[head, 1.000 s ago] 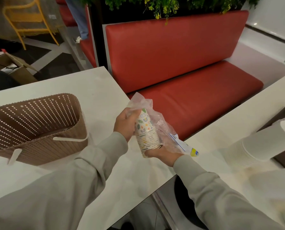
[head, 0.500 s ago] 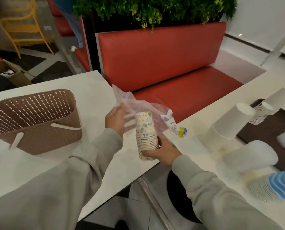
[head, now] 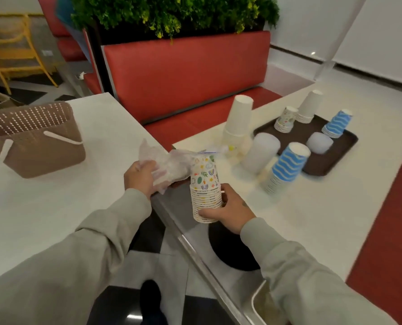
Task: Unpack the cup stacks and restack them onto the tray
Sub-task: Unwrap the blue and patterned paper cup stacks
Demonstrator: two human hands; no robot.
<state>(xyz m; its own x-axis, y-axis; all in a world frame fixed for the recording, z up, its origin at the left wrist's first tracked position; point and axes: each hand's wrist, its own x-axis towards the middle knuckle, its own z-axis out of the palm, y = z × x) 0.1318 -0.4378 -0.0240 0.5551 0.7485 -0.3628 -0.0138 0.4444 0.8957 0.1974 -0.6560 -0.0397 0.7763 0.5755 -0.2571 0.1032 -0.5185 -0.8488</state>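
- Sleeves of grey cloth run up from the bottom edge to both hands, which meet over the gap between 2 white tables.
- Right hand (head: 228,211) is wrapped around the lower rims of the patterned cup stack (head: 205,187), fingers curled under and thumb on the near side. The stack is upside down, its long axis upright with a slight lean.
- Left hand (head: 141,175) is closed on the crumpled plastic bag (head: 169,166), which lies just left of the stack and looks to be off it.
- Basket (head: 34,139) of brown perforated plastic sits well to the left on the left table (head: 54,207), probably where the bag belongs.
- Tray (head: 342,151) lies ahead and to the right of the stack in hand, on the right table (head: 312,207); the right hand is the nearer one, so the carry goes forward and rightward, keeping the axis upright.
- Between hand and tray stand 3 stacks on the bare table: a blue striped stack (head: 286,167), a frosted stack (head: 262,152) and a tall white stack (head: 238,120). The path has to pass over or beside them.
- On the tray stand 4 more: a small patterned stack (head: 285,119), a white one (head: 310,106), a blue striped one (head: 337,124) and a frosted one (head: 320,142). Bare tray shows in the middle, near its front edge.
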